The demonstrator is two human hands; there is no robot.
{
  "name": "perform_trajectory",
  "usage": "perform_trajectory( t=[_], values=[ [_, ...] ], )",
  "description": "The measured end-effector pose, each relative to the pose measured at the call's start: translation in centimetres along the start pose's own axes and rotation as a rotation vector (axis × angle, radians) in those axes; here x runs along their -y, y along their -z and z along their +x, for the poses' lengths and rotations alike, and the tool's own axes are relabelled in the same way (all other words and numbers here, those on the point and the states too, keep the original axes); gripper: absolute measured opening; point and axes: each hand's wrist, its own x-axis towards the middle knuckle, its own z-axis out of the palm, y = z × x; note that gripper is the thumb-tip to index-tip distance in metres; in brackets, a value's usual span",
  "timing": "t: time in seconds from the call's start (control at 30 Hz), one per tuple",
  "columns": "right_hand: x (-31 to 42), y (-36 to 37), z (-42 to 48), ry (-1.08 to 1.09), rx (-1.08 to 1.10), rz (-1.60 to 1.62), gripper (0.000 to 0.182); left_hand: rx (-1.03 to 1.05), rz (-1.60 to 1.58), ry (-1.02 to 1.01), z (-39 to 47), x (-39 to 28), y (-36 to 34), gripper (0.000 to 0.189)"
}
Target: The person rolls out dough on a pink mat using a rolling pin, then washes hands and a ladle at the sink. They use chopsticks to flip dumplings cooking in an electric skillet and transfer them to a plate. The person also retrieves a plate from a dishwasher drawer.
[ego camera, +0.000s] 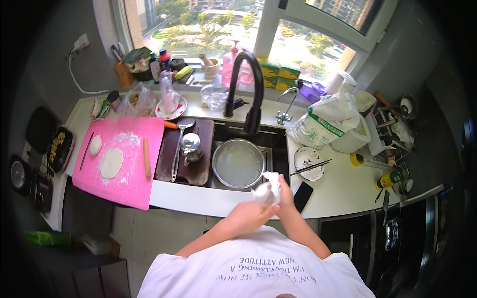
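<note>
A crumpled white paper towel (269, 188) is bunched between my two hands, over the counter's front edge. My left hand (251, 218) has it from the near side; its fingers are partly hidden. On the towel's right side, my right hand (286, 194) has its fingers wrapped against it. Just beyond them, a round metal basin (238, 164) of cloudy water sits in the dark sink (277, 149). Close to my right hand lie a black phone (303, 196) and a patterned plate (302, 156) with chopsticks (316, 166) across it.
At left, a pink mat (130, 195) bears a flat dough round (111, 164), a dough ball (96, 145) and a rolling pin (146, 158). A board (166, 156) holds a spatula (177, 149) and metal pot (190, 145). A black faucet (257, 80) arches over the sink; a flour bag (320, 124) stands right.
</note>
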Motion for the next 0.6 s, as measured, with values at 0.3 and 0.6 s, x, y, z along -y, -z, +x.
perform_trajectory(
  t=[0.3,0.6],
  values=[
    [-3.6,-3.3,0.2,-0.402,0.594,0.454,0.047,-0.323,-1.883,-0.853,2.8,3.4,-0.2,0.067],
    [-6.2,-3.7,2.1,-0.442,0.347,0.326,0.043,-0.579,-0.166,-0.657,0.7,4.7,-1.0,0.061]
  ],
)
